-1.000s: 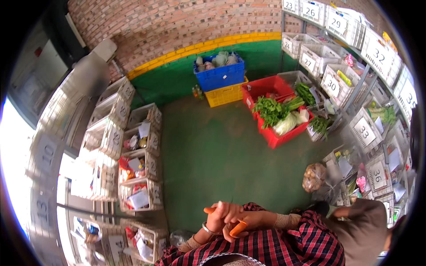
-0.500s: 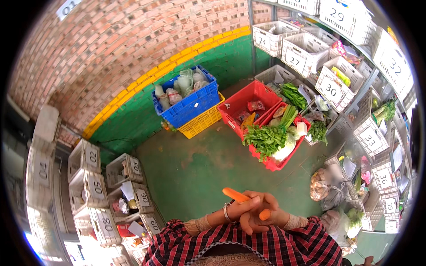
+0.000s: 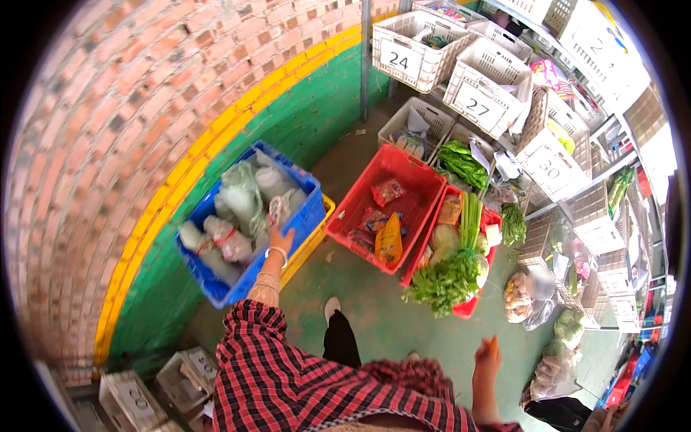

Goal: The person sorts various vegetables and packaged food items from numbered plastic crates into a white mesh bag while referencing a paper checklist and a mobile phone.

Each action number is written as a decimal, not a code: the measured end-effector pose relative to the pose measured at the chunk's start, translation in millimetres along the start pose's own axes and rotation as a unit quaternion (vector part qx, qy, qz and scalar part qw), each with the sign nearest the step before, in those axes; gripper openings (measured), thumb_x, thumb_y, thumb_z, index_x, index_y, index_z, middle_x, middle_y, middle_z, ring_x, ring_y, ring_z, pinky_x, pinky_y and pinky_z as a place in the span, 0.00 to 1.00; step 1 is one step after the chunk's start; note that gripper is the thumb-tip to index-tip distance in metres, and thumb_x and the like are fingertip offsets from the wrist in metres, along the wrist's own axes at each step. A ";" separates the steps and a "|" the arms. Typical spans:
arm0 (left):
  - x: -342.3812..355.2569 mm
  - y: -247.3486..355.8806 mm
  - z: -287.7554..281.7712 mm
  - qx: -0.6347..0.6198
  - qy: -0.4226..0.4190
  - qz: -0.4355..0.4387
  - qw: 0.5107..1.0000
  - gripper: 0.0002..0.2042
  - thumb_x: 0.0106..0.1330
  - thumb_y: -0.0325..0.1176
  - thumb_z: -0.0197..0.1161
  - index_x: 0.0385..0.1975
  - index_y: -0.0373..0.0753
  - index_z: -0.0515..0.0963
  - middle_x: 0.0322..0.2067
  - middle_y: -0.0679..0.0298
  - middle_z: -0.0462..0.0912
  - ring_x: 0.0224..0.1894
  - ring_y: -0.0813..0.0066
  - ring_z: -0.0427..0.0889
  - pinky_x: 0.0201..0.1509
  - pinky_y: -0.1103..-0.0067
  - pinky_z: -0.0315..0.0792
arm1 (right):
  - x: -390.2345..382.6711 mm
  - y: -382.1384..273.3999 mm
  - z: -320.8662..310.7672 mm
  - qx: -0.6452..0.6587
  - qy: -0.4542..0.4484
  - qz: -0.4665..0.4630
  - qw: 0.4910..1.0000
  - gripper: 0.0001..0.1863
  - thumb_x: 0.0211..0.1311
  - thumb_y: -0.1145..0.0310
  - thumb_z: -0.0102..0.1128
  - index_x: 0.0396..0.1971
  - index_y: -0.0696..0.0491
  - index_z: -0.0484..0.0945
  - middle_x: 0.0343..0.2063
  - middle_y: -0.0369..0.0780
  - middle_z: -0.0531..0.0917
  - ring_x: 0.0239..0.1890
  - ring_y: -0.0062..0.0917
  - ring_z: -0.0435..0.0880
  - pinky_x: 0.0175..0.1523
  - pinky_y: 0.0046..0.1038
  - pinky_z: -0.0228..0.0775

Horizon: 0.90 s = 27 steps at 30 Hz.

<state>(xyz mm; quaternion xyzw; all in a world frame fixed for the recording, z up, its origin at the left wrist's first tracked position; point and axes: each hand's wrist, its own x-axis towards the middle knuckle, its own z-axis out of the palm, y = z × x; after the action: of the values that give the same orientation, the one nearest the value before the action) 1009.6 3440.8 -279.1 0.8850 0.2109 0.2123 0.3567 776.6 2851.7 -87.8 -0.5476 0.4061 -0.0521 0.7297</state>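
My left hand (image 3: 279, 240) reaches over the near rim of a blue crate (image 3: 314, 193). Its thumb stands apart from the fingers, and the fingertips are beside a knotted clear plastic bag (image 3: 282, 209). Nothing shows in its grip. Inside the crate lie several plastic-wrapped bundles, among them a pinkish bag (image 3: 229, 241) with a red tie and a pale green bag (image 3: 241, 198). Lower right, my right hand (image 3: 488, 360) is closed, with the orange end of a carrot (image 3: 493, 341) sticking out. Whether a second carrot is in that fist is hidden.
Under the blue crate sits a yellow crate (image 3: 317, 234). Two red crates stand to its right, one with packets (image 3: 389, 241), the other with leafy celery (image 3: 450, 277). Numbered grey crates (image 3: 479, 93) line racks on the right. Bagged produce (image 3: 518, 297) lies on the floor.
My hands have parted. The left has left the carrots and moved to the blue crate; the right has gone rightward with a carrot. The view has shifted closer to the blue crate.
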 end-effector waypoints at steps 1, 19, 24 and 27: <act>26.5 -6.0 35.2 0.061 -0.089 -0.074 0.991 0.28 0.52 0.42 0.61 0.49 0.31 0.64 0.45 0.44 0.70 0.48 0.51 0.70 0.52 0.68 0.64 | -5.7 14.4 4.1 -0.013 0.057 0.042 0.997 0.15 0.61 0.61 0.49 0.34 0.60 0.75 0.15 0.33 0.69 0.17 0.16 0.68 0.25 0.16 0.60; 91.5 -239.0 -120.3 0.252 -0.168 -0.351 0.886 0.28 0.47 0.41 0.63 0.49 0.35 0.68 0.37 0.54 0.78 0.36 0.61 0.78 0.44 0.75 0.70 | -59.4 95.7 104.0 -0.193 -0.034 0.230 0.953 0.16 0.59 0.65 0.53 0.44 0.58 0.70 0.22 0.35 0.76 0.20 0.13 0.69 0.24 0.13 0.59; 33.3 19.5 -67.5 -0.369 -0.117 -0.205 0.899 0.17 0.49 0.27 0.55 0.41 0.32 0.71 0.32 0.68 0.73 0.32 0.81 0.70 0.37 0.85 0.65 | -58.1 62.9 83.7 -0.246 -0.064 0.070 0.965 0.18 0.60 0.69 0.52 0.49 0.58 0.67 0.30 0.37 0.76 0.29 0.19 0.75 0.35 0.18 0.68; -46.1 193.6 -86.5 -0.441 -0.266 -0.136 0.847 0.12 0.50 0.26 0.56 0.36 0.35 0.69 0.30 0.69 0.71 0.34 0.82 0.70 0.41 0.86 0.64 | -52.7 26.5 79.3 -0.218 -0.154 -0.007 0.964 0.30 0.55 0.66 0.57 0.58 0.53 0.57 0.47 0.43 0.71 0.51 0.27 0.68 0.54 0.30 0.62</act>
<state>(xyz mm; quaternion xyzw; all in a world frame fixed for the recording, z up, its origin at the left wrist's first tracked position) 969.2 3336.4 -93.3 0.6198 0.1109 -0.0109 0.7768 783.3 2949.6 -76.3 -0.6973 0.2870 0.1176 0.6462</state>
